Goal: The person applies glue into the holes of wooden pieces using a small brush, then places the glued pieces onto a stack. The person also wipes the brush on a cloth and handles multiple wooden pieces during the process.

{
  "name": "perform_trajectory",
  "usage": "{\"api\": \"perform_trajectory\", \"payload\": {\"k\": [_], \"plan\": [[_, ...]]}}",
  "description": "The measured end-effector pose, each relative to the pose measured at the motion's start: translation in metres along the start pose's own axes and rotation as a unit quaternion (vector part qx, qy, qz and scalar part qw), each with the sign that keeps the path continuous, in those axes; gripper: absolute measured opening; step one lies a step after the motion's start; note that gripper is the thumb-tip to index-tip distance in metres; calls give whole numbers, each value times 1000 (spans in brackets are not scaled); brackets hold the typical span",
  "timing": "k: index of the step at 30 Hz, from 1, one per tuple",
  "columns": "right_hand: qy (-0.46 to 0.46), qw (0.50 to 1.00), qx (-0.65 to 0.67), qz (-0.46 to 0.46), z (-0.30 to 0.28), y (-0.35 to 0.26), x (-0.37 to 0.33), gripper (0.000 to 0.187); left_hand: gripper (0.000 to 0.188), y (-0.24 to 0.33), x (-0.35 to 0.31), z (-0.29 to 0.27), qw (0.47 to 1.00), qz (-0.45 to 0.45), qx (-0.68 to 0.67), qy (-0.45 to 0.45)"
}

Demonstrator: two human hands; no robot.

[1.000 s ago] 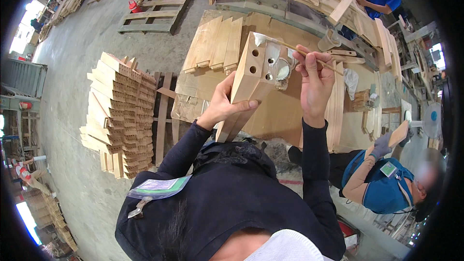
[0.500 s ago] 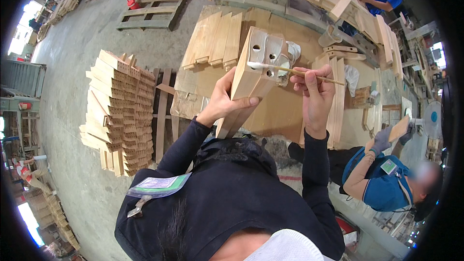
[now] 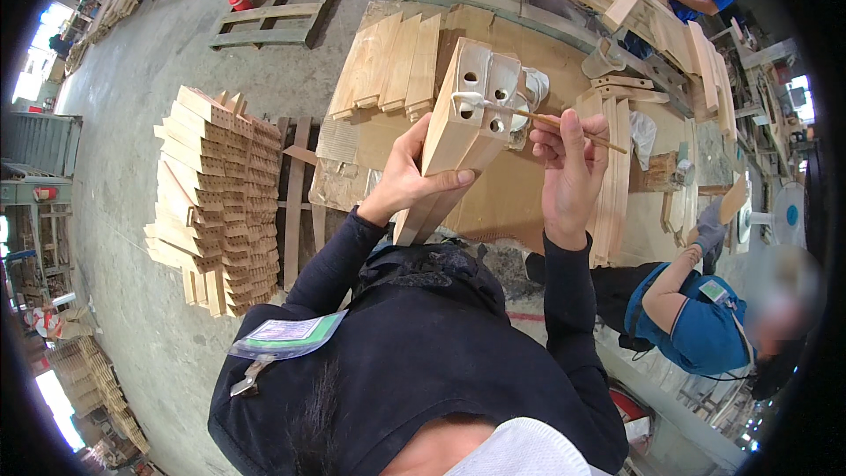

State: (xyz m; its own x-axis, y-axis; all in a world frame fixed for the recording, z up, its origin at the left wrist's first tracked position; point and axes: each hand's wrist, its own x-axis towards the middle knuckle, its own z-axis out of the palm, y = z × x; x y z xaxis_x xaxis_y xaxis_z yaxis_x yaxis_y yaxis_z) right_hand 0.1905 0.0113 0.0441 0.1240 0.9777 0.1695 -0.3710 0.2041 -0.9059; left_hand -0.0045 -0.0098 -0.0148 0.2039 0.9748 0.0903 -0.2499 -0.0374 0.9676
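Observation:
My left hand (image 3: 411, 178) is wrapped round a pair of pale wooden pieces (image 3: 449, 146), held side by side and tilted up. Their upper end face carries several round holes and a coat of wet white paste, probably glue. A thin wooden stick (image 3: 539, 119) is pinched in my right hand (image 3: 571, 166), its white-coated tip touching that end face among the holes. Just behind the pieces, partly hidden by them, is a white-smeared container (image 3: 533, 88).
Loose boards (image 3: 388, 62) lie on the cardboard-covered worktop (image 3: 502, 203). A tall stack of drilled wood pieces (image 3: 220, 203) stands at left, near a pallet (image 3: 273, 22). At right, a co-worker in blue (image 3: 683, 317) holds a board near a fan (image 3: 789, 216).
The stick's tip has shifted slightly right and down across the end face, and white paste now covers it differently round the holes. Both hands keep their grips. The co-worker's board has turned.

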Motion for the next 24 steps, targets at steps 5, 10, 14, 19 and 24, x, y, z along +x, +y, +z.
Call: {"api": "perform_trajectory", "payload": {"k": [5, 10, 14, 19, 24], "plan": [[13, 1000, 2, -9, 6, -1, 11, 17, 74, -1, 0, 1, 1000, 5, 5, 0], [14, 999, 17, -25, 11, -5, 25, 17, 74, 1, 1, 3, 1000, 6, 16, -10], [44, 999, 15, -25, 14, -8, 31, 16, 74, 2, 1, 5, 1000, 5, 9, -15], [24, 999, 31, -29, 5, -14, 23, 16, 72, -1, -1, 3, 1000, 10, 4, -17], [-15, 998, -26, -52, -5, -23, 5, 17, 71, -1, 3, 2, 1000, 15, 14, -4]]}}
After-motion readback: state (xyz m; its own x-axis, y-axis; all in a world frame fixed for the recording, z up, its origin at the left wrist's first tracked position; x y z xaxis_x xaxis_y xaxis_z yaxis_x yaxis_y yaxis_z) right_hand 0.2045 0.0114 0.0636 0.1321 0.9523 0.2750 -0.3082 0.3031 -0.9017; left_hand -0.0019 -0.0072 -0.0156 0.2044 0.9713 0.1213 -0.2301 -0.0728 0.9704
